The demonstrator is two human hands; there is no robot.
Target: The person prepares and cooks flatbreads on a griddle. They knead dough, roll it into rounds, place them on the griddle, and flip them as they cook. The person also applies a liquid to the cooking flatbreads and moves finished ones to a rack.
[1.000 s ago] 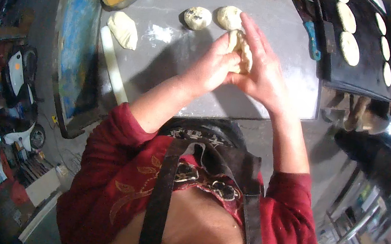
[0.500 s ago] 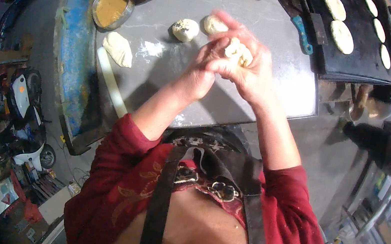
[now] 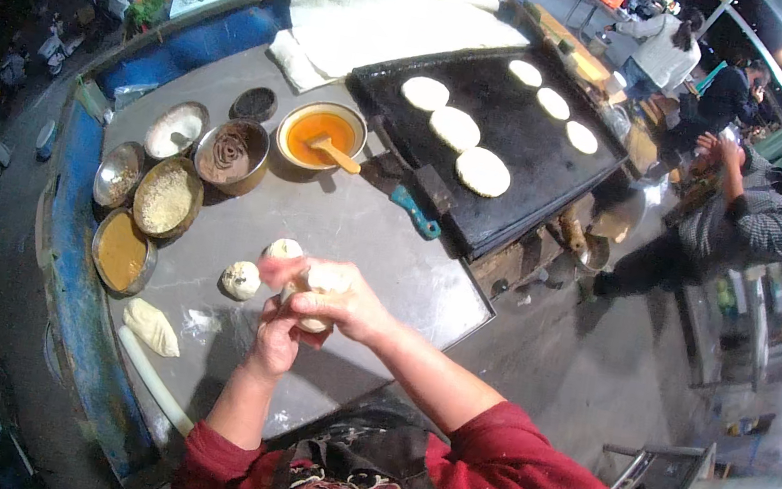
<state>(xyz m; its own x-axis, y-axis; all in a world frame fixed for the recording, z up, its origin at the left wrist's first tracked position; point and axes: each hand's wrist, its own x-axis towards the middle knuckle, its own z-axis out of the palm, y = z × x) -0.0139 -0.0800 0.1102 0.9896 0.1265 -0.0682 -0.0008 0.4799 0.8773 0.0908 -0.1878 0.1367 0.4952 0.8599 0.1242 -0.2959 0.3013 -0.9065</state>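
Note:
Over the steel worktop [image 3: 374, 293], my left hand [image 3: 273, 336] and my right hand [image 3: 349, 307] close together round one lump of pale dough [image 3: 329, 280]. The left grips it from below while the right wraps it from the side, some fingers blurred. Just beyond them sit two filled dough balls, a dark-flecked one [image 3: 241, 280] and a plainer one [image 3: 285, 249] partly behind my fingers. To the left lies a loose, elongated dough piece [image 3: 152, 327], beside a long white rolling pin [image 3: 153, 377].
Bowls line the left: orange-brown paste [image 3: 121, 250], pale crumbs [image 3: 167, 198], a pot of brown paste [image 3: 232, 156]. Farther on is a bowl of orange liquid [image 3: 321, 134] with a brush. Right of a teal-handled scraper [image 3: 416, 213], a black griddle [image 3: 540, 196] carries several flat breads. A person [image 3: 750, 207] stands right.
My view has tilted up and swung, bringing the griddle and bowls fully into sight. Both hands stay closed round the dough, the right now turned more over its side.

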